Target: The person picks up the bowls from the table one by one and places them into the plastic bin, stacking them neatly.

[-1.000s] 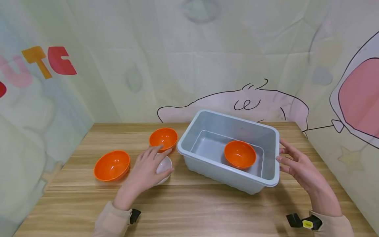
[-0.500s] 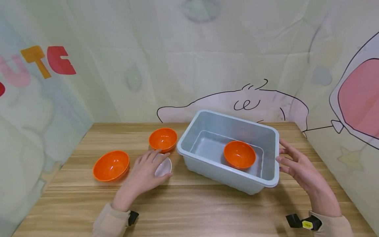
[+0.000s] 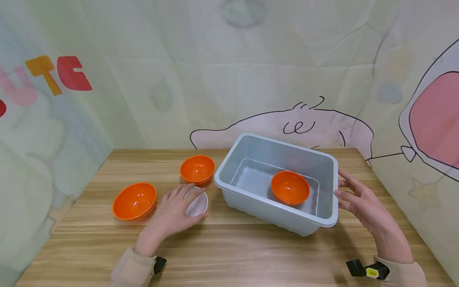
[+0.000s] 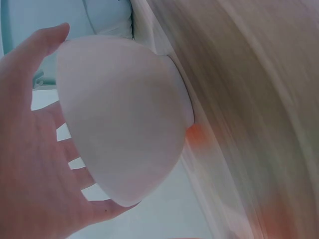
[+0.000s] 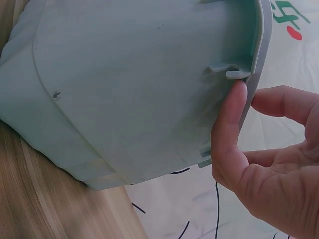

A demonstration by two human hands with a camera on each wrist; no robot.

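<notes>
A small white bowl (image 3: pixel 199 203) stands on the table, partly hidden by my left hand (image 3: pixel 175 209). In the left wrist view, that hand spans the bowl (image 4: pixel 124 119), thumb at one side of its rim and fingers at the other. A light blue plastic bin (image 3: pixel 269 213) stands to the right, set at an angle. My right hand (image 3: pixel 362 203) is at its right end, where the right wrist view has the thumb and a finger pinching the rim of the bin (image 5: pixel 129 89). An orange bowl (image 3: pixel 289 188) sits upright inside the bin.
One orange bowl (image 3: pixel 197 169) stands just beyond the white bowl, close to the bin's left end. Another orange bowl (image 3: pixel 134 201) is left of my left hand. Printed cloth (image 3: pixel 229 79) hangs behind and beside the wooden table (image 3: pixel 244 259).
My left hand has lowered over the white bowl, its fingers drawing in at the rim and away from the orange bowl behind. The right hand and the bin have stayed put.
</notes>
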